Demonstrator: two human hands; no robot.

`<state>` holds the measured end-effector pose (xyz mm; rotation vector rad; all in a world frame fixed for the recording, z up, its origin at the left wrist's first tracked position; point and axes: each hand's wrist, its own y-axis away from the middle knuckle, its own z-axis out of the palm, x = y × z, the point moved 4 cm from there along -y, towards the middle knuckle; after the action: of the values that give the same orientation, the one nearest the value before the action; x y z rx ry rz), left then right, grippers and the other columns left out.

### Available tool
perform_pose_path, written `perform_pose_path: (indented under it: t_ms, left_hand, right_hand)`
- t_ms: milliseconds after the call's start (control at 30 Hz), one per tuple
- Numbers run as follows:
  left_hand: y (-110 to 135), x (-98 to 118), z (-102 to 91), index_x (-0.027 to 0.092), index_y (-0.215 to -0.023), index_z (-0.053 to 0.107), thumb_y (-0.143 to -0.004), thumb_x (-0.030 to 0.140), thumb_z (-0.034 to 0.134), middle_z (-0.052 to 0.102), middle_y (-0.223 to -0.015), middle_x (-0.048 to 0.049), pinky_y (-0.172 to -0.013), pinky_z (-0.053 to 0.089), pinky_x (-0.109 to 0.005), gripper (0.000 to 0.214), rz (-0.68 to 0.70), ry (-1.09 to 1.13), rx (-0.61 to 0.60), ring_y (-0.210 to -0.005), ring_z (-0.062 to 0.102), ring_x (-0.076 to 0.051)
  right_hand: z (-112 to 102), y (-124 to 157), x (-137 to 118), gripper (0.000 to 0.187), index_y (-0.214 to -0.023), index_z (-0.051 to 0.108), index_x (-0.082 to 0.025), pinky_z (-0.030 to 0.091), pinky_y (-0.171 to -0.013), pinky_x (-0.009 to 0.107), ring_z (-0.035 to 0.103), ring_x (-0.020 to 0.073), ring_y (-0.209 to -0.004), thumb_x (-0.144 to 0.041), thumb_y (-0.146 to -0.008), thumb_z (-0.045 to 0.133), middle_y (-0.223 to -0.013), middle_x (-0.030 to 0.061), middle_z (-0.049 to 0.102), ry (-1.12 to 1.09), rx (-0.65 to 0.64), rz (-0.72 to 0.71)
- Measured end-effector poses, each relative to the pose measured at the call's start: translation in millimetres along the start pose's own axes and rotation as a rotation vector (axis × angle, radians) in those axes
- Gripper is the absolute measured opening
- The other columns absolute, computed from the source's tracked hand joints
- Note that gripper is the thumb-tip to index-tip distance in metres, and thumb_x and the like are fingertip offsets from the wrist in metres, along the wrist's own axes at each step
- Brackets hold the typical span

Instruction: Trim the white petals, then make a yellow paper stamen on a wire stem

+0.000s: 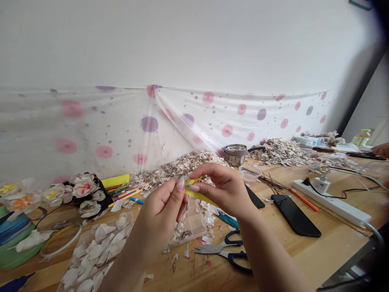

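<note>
My left hand (164, 211) and my right hand (223, 187) meet above the wooden table (322, 247), both closed in a pinch. Between the fingertips sits a small yellow piece (194, 181), and a yellow strip (199, 195) runs under my right fingers. I cannot make out more of what the yellow thing is. Below the hands lies a clear plastic box (191, 225) with small scraps in it. Blue-handled scissors (226, 250) lie shut on the table just in front of my right wrist.
Piles of pale shell flakes (179, 166) run along the spotted plastic sheet (188, 121). A tray of white petals (97, 247), shell flowers (82, 188), coloured pens (127, 194), a steel bowl (235, 154), two phones (294, 215), a power strip (334, 202) and another person's hand (381, 150) are around.
</note>
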<state>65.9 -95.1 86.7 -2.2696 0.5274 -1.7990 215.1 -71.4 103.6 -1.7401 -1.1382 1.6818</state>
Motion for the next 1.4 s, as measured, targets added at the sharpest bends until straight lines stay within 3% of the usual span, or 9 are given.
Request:
perform_pose_path:
  t_ms: [333, 433, 533, 600, 667, 800, 1000, 1167, 1400]
  left_hand:
    - [-19.6, -18.8, 7.6, 0.019, -0.061, 0.049, -0.073, 0.058, 0.069, 0.047, -0.041, 0.0071, -0.038, 0.022, -0.018, 0.046, -0.257, 0.356, -0.215, -0.036, 0.034, -0.005]
    - [-29.2, -28.1, 13.4, 0.019, -0.062, 0.052, -0.071, 0.058, 0.072, 0.051, -0.041, 0.0052, -0.040, 0.026, -0.019, 0.045, -0.248, 0.398, -0.226, -0.038, 0.038, -0.006]
    - [-38.2, -41.4, 10.8, 0.018, -0.074, 0.061, -0.074, 0.063, 0.067, 0.064, -0.056, -0.0006, -0.048, 0.041, -0.023, 0.046, -0.241, 0.366, -0.242, -0.048, 0.053, -0.011]
    - [-45.2, -50.3, -1.5, 0.016, -0.087, 0.065, -0.078, 0.066, 0.062, 0.072, -0.077, -0.0067, -0.068, 0.052, -0.031, 0.050, -0.209, 0.228, -0.150, -0.070, 0.066, -0.018]
    - [-51.1, -53.2, -20.4, 0.017, -0.096, 0.065, -0.081, 0.065, 0.058, 0.074, -0.096, -0.0103, -0.088, 0.050, -0.038, 0.051, -0.099, -0.010, 0.051, -0.092, 0.068, -0.024]
    - [-47.7, -43.9, -39.3, 0.019, -0.104, 0.060, -0.086, 0.054, 0.056, 0.072, -0.111, -0.0113, -0.098, 0.045, -0.041, 0.039, 0.074, -0.235, 0.360, -0.111, 0.063, -0.027]
    - [-32.3, -22.0, -4.8, 0.021, -0.121, 0.057, -0.088, 0.033, 0.058, 0.068, -0.122, -0.0098, -0.099, 0.046, -0.042, 0.034, 0.342, -0.575, 0.281, -0.116, 0.061, -0.027]
    - [-28.3, -18.2, 10.4, 0.016, -0.123, 0.057, -0.094, 0.026, 0.053, 0.071, -0.114, -0.0135, -0.094, 0.048, -0.040, 0.031, 0.507, -0.662, 0.305, -0.107, 0.065, -0.026]
    - [-30.2, -20.7, 4.3, 0.013, -0.109, 0.068, -0.095, 0.026, 0.048, 0.076, -0.101, -0.0145, -0.079, 0.051, -0.037, 0.027, 0.493, -0.779, 0.297, -0.088, 0.070, -0.028]
  right_hand:
    - [-0.7, -0.8, 26.6, 0.015, -0.079, 0.071, -0.018, 0.050, -0.063, 0.027, 0.063, 0.0134, -0.068, -0.027, -0.072, 0.081, -0.073, 0.0008, 0.069, -0.242, -0.035, 0.389]
    - [-5.4, -1.1, 40.0, 0.023, -0.074, 0.069, -0.017, 0.048, -0.058, 0.026, 0.062, 0.0126, -0.060, -0.028, -0.062, 0.086, -0.065, -0.0004, 0.068, -0.285, 0.019, 0.534]
    - [-15.2, -3.5, 45.2, 0.024, -0.069, 0.069, -0.016, 0.045, -0.055, 0.025, 0.060, 0.0113, -0.057, -0.028, -0.057, 0.088, -0.061, -0.0015, 0.067, -0.259, 0.100, 0.555]
    - [-24.1, -4.9, 45.8, 0.023, -0.066, 0.070, -0.017, 0.045, -0.054, 0.024, 0.059, 0.0111, -0.056, -0.027, -0.055, 0.087, -0.060, -0.0014, 0.067, -0.248, 0.184, 0.532]
    - [-33.1, -5.5, 45.8, 0.021, -0.065, 0.071, -0.017, 0.046, -0.056, 0.025, 0.060, 0.0119, -0.058, -0.025, -0.054, 0.087, -0.061, -0.0010, 0.068, -0.253, 0.287, 0.499]
    - [-40.5, -5.9, 46.2, 0.018, -0.065, 0.071, -0.019, 0.048, -0.061, 0.027, 0.062, 0.0130, -0.062, -0.022, -0.055, 0.085, -0.063, -0.0005, 0.069, -0.283, 0.425, 0.442]
    - [-25.7, -7.0, 48.9, 0.019, -0.065, 0.072, -0.020, 0.050, -0.065, 0.029, 0.063, 0.0138, -0.063, -0.024, -0.054, 0.086, -0.065, -0.0001, 0.070, -0.378, 0.415, 0.439]
    - [-12.9, -5.0, 54.7, 0.021, -0.067, 0.072, -0.020, 0.052, -0.065, 0.029, 0.065, 0.0152, -0.065, -0.025, -0.054, 0.088, -0.067, 0.0009, 0.071, -0.416, 0.358, 0.473]
    - [-3.0, -6.1, 53.4, 0.026, -0.065, 0.071, -0.019, 0.051, -0.061, 0.026, 0.063, 0.0124, -0.061, -0.026, -0.049, 0.090, -0.064, -0.0014, 0.070, -0.440, 0.323, 0.489]
